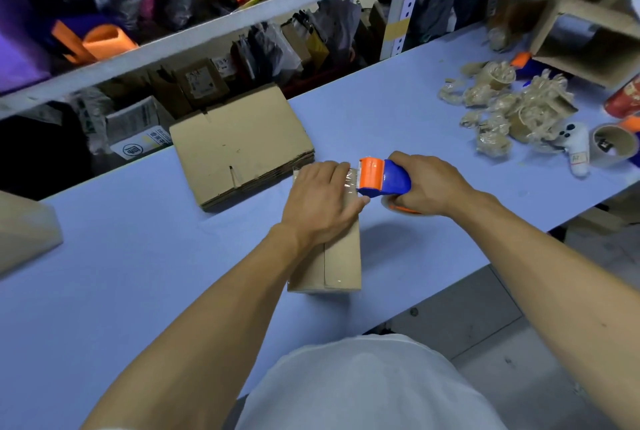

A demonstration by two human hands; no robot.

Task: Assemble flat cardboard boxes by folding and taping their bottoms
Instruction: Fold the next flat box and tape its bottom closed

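1. The left hand [323, 201] lies palm down with fingers straight on the far end of the small cardboard box [341, 261], pressing it onto the blue table [138, 256].
2. The right hand [427, 185] curls around the blue-and-orange tape dispenser [381, 176], just right of the left fingertips.
3. The stack of flat boxes [239, 147] lies farther left.

The person wears a white top [363, 384], plain and unmarked, which fills the lower middle of the frame as a smooth rounded shape with soft folds. Both forearms are bare from the lower corners of the frame up to the wrists; no sleeve edge shows on them. The left hand [322, 201], at the centre of the frame, and the right hand [429, 183], just right of centre, are ungloved, with short nails visible on the left fingertips.
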